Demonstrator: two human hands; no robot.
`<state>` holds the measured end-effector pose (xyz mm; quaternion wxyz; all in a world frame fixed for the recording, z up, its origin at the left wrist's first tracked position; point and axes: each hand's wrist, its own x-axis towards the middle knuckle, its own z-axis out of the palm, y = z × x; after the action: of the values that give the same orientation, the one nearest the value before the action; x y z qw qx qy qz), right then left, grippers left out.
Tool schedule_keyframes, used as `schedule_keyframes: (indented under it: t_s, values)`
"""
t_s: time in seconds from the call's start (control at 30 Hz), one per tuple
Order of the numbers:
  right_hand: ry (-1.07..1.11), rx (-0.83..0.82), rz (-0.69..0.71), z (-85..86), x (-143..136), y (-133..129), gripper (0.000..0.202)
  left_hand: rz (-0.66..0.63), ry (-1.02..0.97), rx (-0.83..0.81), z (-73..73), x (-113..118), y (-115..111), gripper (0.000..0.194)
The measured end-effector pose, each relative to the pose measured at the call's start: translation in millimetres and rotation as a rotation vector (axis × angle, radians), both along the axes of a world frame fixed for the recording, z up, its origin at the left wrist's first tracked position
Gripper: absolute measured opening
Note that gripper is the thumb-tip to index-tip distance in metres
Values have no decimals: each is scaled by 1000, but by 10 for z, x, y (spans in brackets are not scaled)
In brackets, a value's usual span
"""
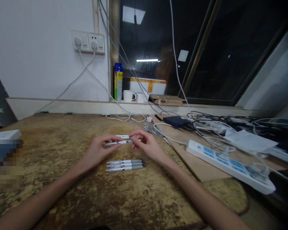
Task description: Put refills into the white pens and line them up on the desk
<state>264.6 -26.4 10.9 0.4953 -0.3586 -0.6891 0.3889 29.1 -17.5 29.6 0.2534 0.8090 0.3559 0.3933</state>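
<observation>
Head view: held pen (123,142), board edge (186,159) near right hand (147,145)

The slim white pens with grey grips (124,165) have dark tips; the long white power strip (228,166) carries blue socket panels; the worn wooden tabletop (69,195) is mottled yellow-tan and dark brown; the cylindrical spray can (118,81) shows blue, yellow and green.

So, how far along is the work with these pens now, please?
Partly along, it seems. The pens lying side by side nearest the person look done. One pen is in hand, pinched between the left hand and the right hand. Just beyond it, another pen lies apart from the group, so it is probably left; fingers may hide more.
</observation>
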Motion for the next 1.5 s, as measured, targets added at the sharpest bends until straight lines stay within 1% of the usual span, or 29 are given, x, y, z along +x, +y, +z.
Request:
schedule_keyframes:
  t_s: [0.1,0.17,0.3,0.37,0.47,0.53,0.67,0.7,0.8,0.87,0.97,1.03,1.2,1.27,1.37,1.43,1.5]
  values:
    - [-8,-75,45,-21,-13,-13,35,5,27,47,6,4,-19,23]
    - [-29,-87,49,-20,-17,-20,36,12,33,50,-4,5,-13,23]
    - [-81,30,5,12,-18,-37,24,33,18,15,-34,-7,20,26]
    - [-93,50,9,18,-21,-44,23,30,17,5,-37,-11,26,27]
    - [-74,-47,67,4,-27,-47,29,9,26,5,-25,-7,15,28]
    - [-74,-83,75,-5,-25,-45,32,-1,23,3,-17,-1,4,28]
    - [-108,34,17,5,-20,-43,27,11,7,-12,-8,3,-3,29]
    - [-104,40,20,9,-21,-44,28,14,7,-13,-4,4,-5,30]
    - [-69,-48,71,12,-30,-46,32,15,16,-10,17,12,-21,27]
    - [-61,-78,76,15,-34,-45,34,12,17,-17,34,22,-36,26]
    - [-83,-2,20,33,-34,-50,29,11,10,-31,45,31,-47,26]
    - [-82,31,10,49,-38,-62,28,7,10,-25,40,30,-41,27]
    - [-53,-72,62,60,-53,-86,33,3,10,-8,33,28,-35,28]
    - [-58,-39,44,63,-49,-80,30,3,5,-16,42,35,-46,28]
    - [-71,57,2,75,-36,-67,25,11,-10,-18,51,45,-58,27]
    - [-79,64,10,80,-31,-68,24,5,-12,-12,50,46,-58,25]
    - [-86,29,38,80,-31,-77,27,-9,-5,-2,46,42,-54,25]
